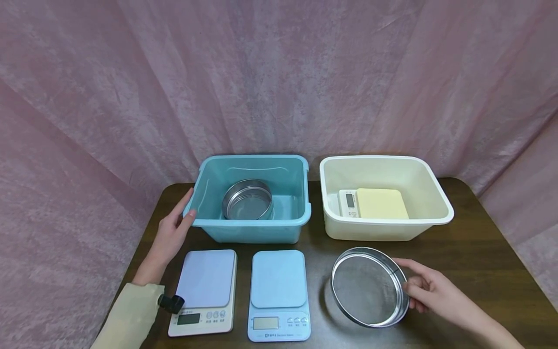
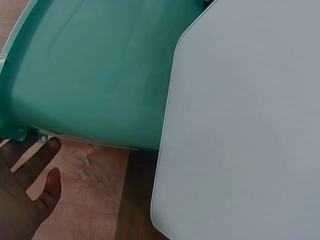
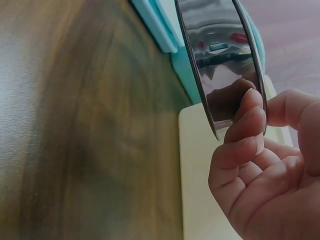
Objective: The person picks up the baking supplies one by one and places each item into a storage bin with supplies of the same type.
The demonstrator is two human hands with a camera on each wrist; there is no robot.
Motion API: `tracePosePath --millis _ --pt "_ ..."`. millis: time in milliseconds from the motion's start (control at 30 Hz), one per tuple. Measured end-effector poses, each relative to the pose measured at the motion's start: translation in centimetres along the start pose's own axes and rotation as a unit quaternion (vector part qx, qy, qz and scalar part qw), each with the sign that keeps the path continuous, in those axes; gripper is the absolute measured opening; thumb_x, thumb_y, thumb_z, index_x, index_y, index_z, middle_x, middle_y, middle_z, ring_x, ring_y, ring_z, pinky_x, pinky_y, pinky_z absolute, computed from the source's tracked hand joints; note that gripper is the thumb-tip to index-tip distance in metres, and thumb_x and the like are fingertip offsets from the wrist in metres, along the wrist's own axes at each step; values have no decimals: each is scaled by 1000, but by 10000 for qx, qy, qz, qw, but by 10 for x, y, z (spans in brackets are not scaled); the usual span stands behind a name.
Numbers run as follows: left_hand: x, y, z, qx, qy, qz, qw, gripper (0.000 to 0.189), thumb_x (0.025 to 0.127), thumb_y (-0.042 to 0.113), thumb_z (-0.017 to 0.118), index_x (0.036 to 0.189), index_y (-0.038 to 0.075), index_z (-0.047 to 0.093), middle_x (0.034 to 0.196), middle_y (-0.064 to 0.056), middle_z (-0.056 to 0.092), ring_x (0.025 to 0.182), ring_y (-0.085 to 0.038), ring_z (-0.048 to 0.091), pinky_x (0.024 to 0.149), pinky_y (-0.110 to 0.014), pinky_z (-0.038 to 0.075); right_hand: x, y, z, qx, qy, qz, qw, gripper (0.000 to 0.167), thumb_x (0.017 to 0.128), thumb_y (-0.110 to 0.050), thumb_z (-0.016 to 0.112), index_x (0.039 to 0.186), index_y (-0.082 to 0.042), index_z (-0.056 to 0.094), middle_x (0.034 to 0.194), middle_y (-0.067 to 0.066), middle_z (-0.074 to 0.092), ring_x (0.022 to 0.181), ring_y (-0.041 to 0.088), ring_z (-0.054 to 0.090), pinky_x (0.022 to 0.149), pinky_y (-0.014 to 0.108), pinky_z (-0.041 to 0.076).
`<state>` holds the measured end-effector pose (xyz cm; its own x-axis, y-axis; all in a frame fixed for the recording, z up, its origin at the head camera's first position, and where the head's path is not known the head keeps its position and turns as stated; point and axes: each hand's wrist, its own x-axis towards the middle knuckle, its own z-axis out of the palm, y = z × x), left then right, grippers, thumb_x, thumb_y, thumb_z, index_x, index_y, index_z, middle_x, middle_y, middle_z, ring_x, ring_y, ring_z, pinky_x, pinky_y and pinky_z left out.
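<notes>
A round metal sieve (image 1: 368, 287) with a fine mesh is held by its right edge in my right hand (image 1: 429, 291). From the right wrist view, thumb and curled fingers pinch the sieve's shiny side wall (image 3: 220, 55), which stands raised over the tabletop. My left hand (image 1: 172, 232) lies at the left rim of the blue bin (image 1: 253, 234), fingers extended and thumb near its front corner. In the left wrist view those fingers (image 2: 37, 160) reach the bin's rim. A second metal sieve (image 1: 247, 183) sits inside the blue bin.
A cream bin (image 1: 370, 230) stands right of the blue one, holding a scale with a yellow plate (image 1: 381, 203). In front lie a lavender-topped scale (image 1: 207, 278) and a light blue scale (image 1: 279, 281). A pink curtain (image 1: 279, 77) hangs behind the dark wooden table (image 1: 471, 237).
</notes>
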<state>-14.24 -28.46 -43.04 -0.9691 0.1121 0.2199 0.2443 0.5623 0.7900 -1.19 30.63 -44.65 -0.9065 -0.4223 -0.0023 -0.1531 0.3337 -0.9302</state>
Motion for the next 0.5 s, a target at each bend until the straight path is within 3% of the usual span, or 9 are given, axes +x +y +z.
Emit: tracePosePath --millis 500 --pt "0 1 0 89 13 -50 9999 59 112 28 50 166 28 28 162 -16 43 137 -38 51 104 -63 45 1 -28 -12 -258 271 -135 9992 68 95 16 55 145 -30 54 67 2 63 52 15 57 45 30 48"
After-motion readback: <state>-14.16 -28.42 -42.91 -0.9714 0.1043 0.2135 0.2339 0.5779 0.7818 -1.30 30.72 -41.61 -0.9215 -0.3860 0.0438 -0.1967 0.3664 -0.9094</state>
